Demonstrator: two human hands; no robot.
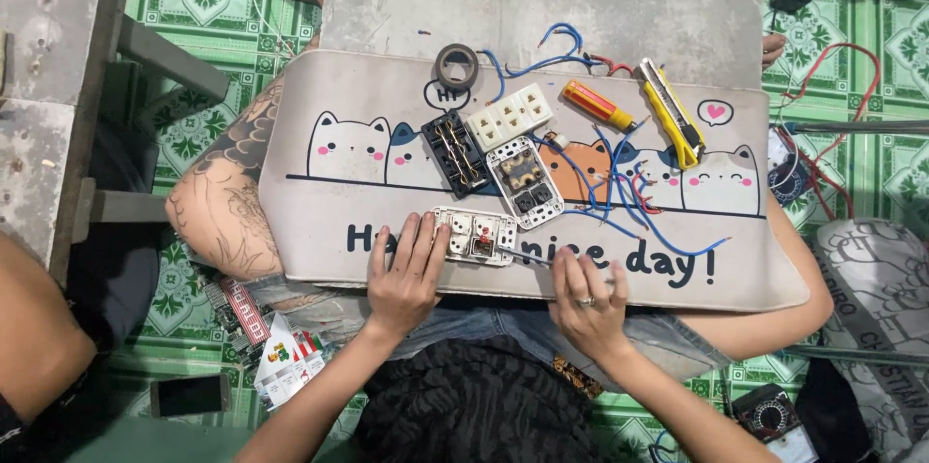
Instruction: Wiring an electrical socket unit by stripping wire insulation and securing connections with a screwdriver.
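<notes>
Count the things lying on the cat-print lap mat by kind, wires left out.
Socket and switch modules: 4 (black, cream, white-framed, white one by the left hand)
Screwdrivers: 2 (orange-handled, thin one at the right hand)
Yellow utility knife: 1
Grey tape roll: 1
Total: 8

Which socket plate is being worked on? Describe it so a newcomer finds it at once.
On the cat-print mat across the lap, look at the near edge. The white socket plate lies there under the left hand, right hand beside it. Unlike the other plates, it sits nearest the person.
</notes>
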